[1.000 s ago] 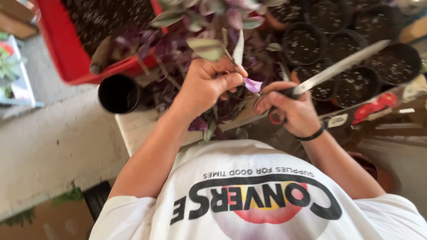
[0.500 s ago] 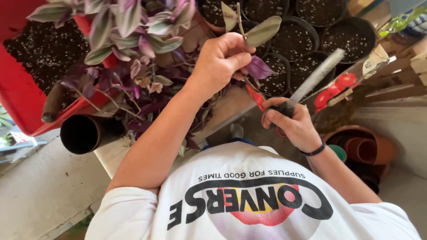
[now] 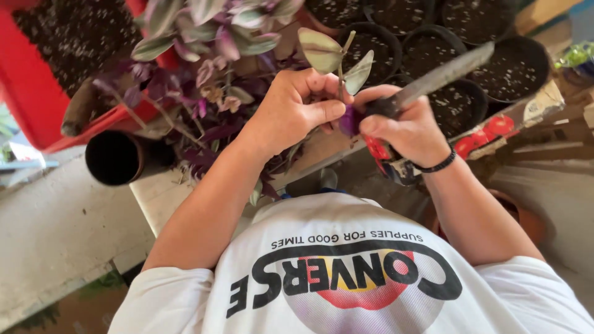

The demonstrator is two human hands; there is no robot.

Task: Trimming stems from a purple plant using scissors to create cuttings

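Both hands meet above the tabletop [image 3: 162, 196] edge: the left hand [image 3: 291, 108] is pinched closed on a thin green plant cutting with pale leaves [image 3: 339, 59], while the right hand [image 3: 405, 127] is fisted around a long grey-bladed knife [image 3: 442, 75], before black soil-filled pots [image 3: 513, 65].

We see a red tub [image 3: 25, 93] of dark potting soil top left, a purple-green leafy plant [image 3: 204, 55] beside it, a row of black pots [image 3: 520, 62] filled with soil top right, an empty black pot [image 3: 114, 158] lying on its side on the desk [image 3: 158, 195], terracotta pot [image 3: 526, 219] lower right.
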